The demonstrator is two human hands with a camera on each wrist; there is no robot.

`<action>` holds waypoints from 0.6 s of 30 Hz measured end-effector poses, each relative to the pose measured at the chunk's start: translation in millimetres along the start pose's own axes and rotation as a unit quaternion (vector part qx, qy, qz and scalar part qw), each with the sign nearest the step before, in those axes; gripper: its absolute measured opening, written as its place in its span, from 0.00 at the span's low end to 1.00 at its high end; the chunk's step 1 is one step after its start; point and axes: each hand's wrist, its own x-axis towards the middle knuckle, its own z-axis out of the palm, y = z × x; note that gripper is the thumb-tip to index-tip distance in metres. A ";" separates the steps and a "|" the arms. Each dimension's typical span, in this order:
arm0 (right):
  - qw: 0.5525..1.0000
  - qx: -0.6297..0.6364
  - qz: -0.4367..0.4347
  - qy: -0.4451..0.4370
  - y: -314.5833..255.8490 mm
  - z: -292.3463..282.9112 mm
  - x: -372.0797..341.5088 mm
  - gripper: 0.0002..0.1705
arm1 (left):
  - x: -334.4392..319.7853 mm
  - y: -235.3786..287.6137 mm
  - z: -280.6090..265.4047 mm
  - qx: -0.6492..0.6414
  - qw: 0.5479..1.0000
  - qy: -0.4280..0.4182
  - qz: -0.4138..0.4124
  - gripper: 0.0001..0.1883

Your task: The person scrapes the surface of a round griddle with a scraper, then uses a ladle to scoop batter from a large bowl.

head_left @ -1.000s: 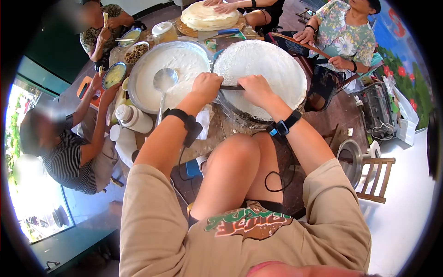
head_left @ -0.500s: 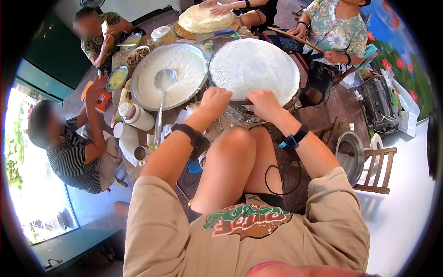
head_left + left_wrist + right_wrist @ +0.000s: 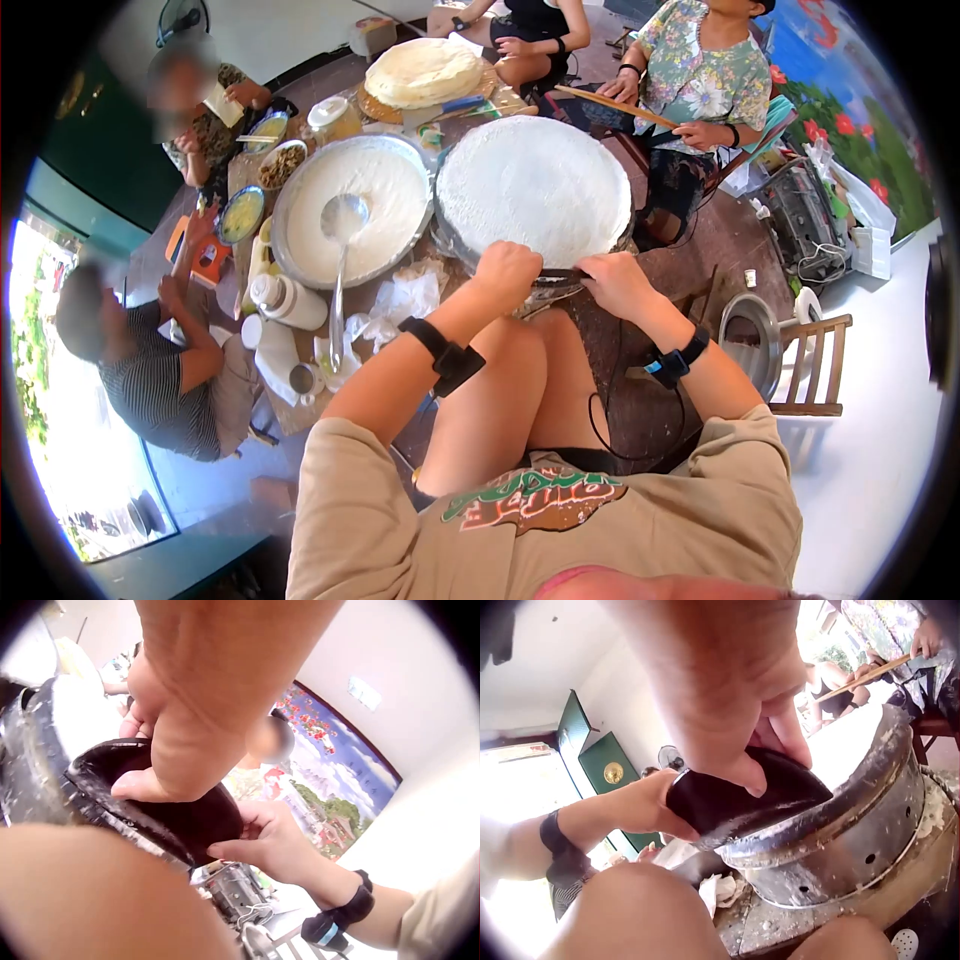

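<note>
In the head view my left hand (image 3: 510, 272) and right hand (image 3: 617, 284) grip a dark, thin scraper (image 3: 562, 274), one at each end. It sits at the near rim of a round griddle, whose top bears a smooth white layer of batter (image 3: 535, 190). Both wrist views show the scraper (image 3: 716, 806) as a dark curved blade, tilted, with its lower edge right at the griddle's rim. Thumbs lie on its near face; the other fingers are mostly hidden behind it. The griddle's metal side (image 3: 840, 859) is spattered with dried batter.
Left of the griddle stands a large basin (image 3: 277, 225) of batter with a ladle (image 3: 340, 270) in it. White bottles (image 3: 290, 302), crumpled paper (image 3: 400, 300) and bowls line the table. A flatbread stack (image 3: 425, 75) lies behind. Several people sit around; one holds a wooden stick (image 3: 620, 105).
Both hands have drawn the scraper toward my body, from over the griddle to its near rim. The batter layer looks smoother. The person at the back has taken their hands off the flatbreads.
</note>
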 end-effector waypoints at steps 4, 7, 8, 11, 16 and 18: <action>0.995 -0.061 0.070 0.046 31.8 -19.2 49.1 0.06 | 59.8 -38.8 -39.5 0.023 0.999 0.037 -0.002 0.07; 0.990 -0.085 0.051 0.098 75.8 -17.7 97.6 0.07 | 115.9 -81.9 -49.1 0.058 0.997 0.040 -0.013 0.07; 0.989 -0.090 0.040 0.112 91.9 -13.2 111.4 0.07 | 129.4 -94.4 -49.6 0.053 0.997 0.060 -0.012 0.08; 0.988 -0.100 0.036 0.114 131.1 3.5 143.6 0.07 | 163.9 -125.9 -36.7 0.053 0.997 0.035 -0.046 0.11; 0.986 -0.105 0.041 0.122 165.9 28.7 180.3 0.10 | 190.4 -164.0 -9.4 0.052 0.995 0.033 -0.076 0.10; 0.984 -0.121 0.041 0.122 172.7 37.2 190.5 0.09 | 194.1 -174.9 -2.8 0.059 0.995 0.031 -0.078 0.10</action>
